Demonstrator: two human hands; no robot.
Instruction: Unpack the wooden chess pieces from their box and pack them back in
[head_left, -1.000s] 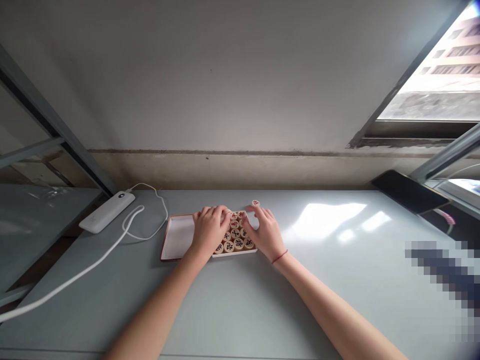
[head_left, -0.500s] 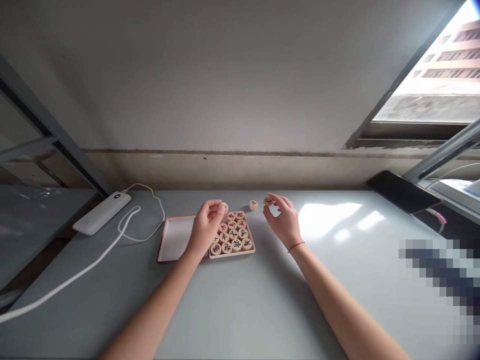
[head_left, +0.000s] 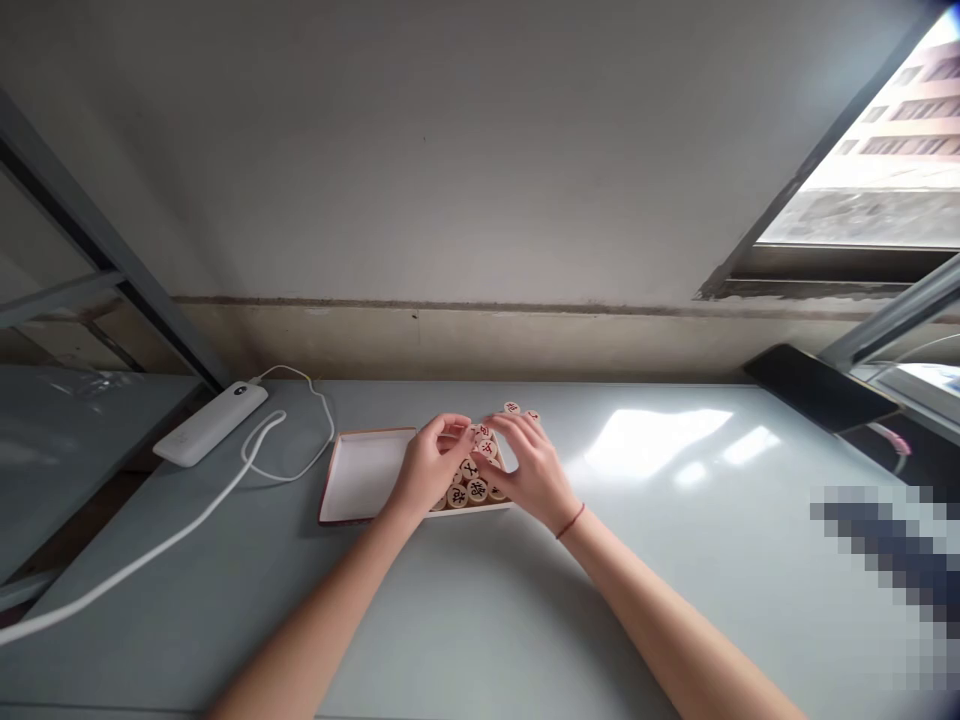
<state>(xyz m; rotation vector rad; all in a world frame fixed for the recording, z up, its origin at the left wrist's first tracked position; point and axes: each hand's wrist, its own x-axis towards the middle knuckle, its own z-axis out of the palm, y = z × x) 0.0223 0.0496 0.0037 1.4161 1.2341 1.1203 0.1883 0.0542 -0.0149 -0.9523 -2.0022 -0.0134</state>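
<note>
Chinese chess pieces, round pale discs with red or black characters, fill a white box tray (head_left: 480,507) on the desk. My left hand (head_left: 431,462) is over the tray's left side, thumb and fingers pinched on a red-marked chess piece (head_left: 476,432) that is partly hidden. My right hand (head_left: 534,470) reaches over the tray's right side, thumb and forefinger apart around the red-marked pieces (head_left: 486,448). Whether its fingertips touch a piece I cannot tell. Two more pieces (head_left: 511,408) are behind the right hand on the desk, one partly covered by it.
The box's lid (head_left: 367,470) lies inside-up to the left of the tray. A white power bank (head_left: 211,424) with a white cable (head_left: 172,540) is at the left. A dark flat device (head_left: 821,385) rests at the far right, by a metal frame.
My right hand has left the piece it held on the desk and moved left over the tray. My left hand has shifted slightly right and down, still pinched.
</note>
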